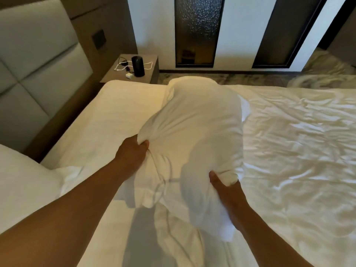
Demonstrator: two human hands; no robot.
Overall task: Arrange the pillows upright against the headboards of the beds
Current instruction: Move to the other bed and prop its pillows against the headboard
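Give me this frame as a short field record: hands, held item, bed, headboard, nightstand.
left hand: gripping near corner of the white fabric pillow
right hand: gripping the pillow's other near corner
pillow state: bunched at both grips, not against headboard
bed: white wrinkled sheets
headboard: grey padded panels, far left
nightstand: brown wooden; holds black cylinder, white cable, white plug

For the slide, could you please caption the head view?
Both hands, left and right, grip a white pillow above the bed, headboard at left.
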